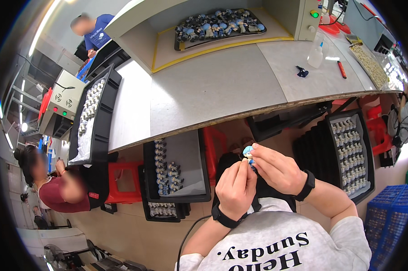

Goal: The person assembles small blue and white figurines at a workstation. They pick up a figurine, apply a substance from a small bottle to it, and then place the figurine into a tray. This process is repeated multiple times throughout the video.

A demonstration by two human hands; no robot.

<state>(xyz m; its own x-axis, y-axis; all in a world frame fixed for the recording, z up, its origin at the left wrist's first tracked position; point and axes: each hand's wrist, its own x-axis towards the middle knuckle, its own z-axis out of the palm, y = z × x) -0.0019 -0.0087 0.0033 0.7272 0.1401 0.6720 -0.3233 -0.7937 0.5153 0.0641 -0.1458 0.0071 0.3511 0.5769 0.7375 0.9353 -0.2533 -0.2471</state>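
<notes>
Grey, smooth-topped workbench (204,95) is stretching out beyond me, and I am holding a small, light-blue-haired figurine (248,151) in front of my body, short of the bench's edge. My left hand (231,187) is pinching its lower part between thumb and fingers; my right hand (280,169) is gripping near its head. I should be pressing lightly and evenly, keeping head and body aligned. Both my forearms are angling inward, fingertips nearly meeting around the piece.
</notes>
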